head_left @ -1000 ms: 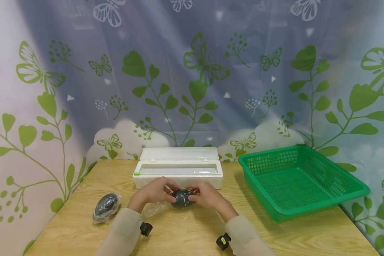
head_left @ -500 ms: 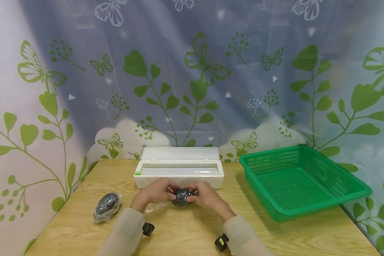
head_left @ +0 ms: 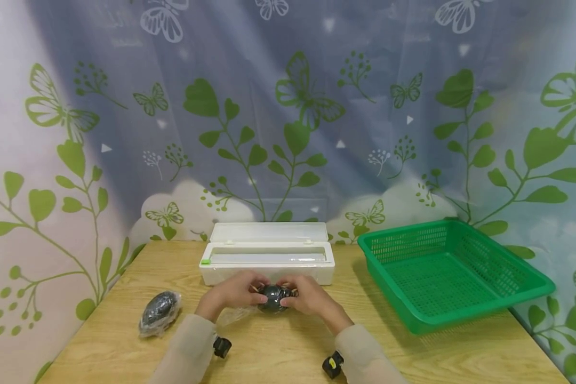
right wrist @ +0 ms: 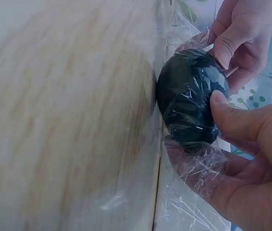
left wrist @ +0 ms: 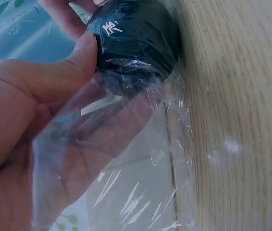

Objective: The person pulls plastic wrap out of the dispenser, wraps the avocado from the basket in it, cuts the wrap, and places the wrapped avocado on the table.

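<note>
Two hands hold a dark round ball in clear wrap.

The left hand (head_left: pixel 232 292) and right hand (head_left: pixel 309 295) both pinch the shiny dark ball (head_left: pixel 273 297), with crinkly cling film (left wrist: pixel 126 159) around it. It sits just in front of the white cling-film box (head_left: pixel 267 258), on a light wooden table (head_left: pixel 278 352). A curtain with green leaves and butterflies (head_left: pixel 288 106) hangs behind the box.

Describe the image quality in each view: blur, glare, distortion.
Head view: sharp and evenly lit, with wide-angle bowing at the edges. Left wrist view: cling film glints in streaks, and the wooden table is soft. Right wrist view: table badly blurred, while the dark avocado stays crisp under crinkled glare.
</note>
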